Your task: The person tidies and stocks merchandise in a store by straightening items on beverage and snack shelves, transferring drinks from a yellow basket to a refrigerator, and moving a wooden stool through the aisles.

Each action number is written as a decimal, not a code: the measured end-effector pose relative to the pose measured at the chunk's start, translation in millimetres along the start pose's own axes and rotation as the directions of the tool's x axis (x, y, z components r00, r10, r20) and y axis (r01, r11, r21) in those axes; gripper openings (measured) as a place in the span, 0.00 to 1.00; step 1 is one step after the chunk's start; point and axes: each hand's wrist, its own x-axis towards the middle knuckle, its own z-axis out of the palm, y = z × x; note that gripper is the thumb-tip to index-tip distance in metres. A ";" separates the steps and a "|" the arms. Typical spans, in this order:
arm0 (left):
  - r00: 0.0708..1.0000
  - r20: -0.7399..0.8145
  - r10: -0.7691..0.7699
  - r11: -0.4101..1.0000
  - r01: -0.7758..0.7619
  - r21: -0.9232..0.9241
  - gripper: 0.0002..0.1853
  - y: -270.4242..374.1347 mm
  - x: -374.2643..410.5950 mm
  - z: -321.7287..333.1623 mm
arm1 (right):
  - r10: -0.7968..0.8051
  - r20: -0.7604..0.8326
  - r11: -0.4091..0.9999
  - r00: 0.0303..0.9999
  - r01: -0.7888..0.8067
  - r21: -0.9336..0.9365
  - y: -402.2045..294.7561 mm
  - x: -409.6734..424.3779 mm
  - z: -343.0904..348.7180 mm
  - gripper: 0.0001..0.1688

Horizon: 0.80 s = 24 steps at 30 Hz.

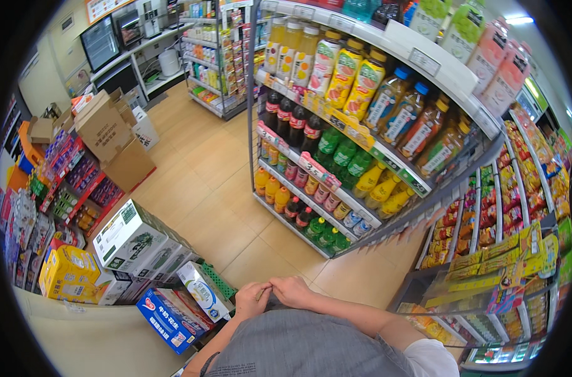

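My left hand [253, 299] and my right hand [293, 293] meet at the fingertips in front of my waist. Fingers and thumbs are drawn in close together. Whether something thin is pinched between them is too small to tell. Just below them spreads the grey apron [286, 341] on my body. Close by my left hand stand a white carton with a blue-and-yellow print [202, 288] and a green plastic crate [216, 279]. A blue carton [165, 320] sits nearer to me, at the left.
Ahead rises a shelf rack of bottled drinks [330, 179]. White-and-green cartons [135, 240], a yellow carton [71, 273] and brown cardboard boxes [125, 160] stand left. Racks of bagged snacks [488, 207] line the right. Tiled floor [205, 188] runs between.
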 end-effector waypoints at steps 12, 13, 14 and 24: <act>0.980 -0.160 -0.118 0.990 0.129 0.061 0.08 -45.7 46.9 -20.7 | -0.160 0.141 0.985 0.977 0.149 0.085 29.0 105.4 16.9 0.06; 0.979 -0.175 -0.108 0.990 0.122 0.076 0.08 -49.6 57.0 -23.6 | -0.177 0.156 0.982 0.972 0.165 0.088 33.7 119.6 17.4 0.06; 0.974 -0.190 -0.122 0.988 0.138 0.075 0.08 -55.2 67.6 -24.8 | -0.193 0.169 0.979 0.966 0.180 0.092 38.3 134.0 17.1 0.06; 0.965 -0.240 -0.109 0.979 0.146 0.144 0.09 -85.8 222.8 -49.2 | -0.251 0.160 0.966 0.955 0.235 0.109 65.6 296.8 -35.6 0.06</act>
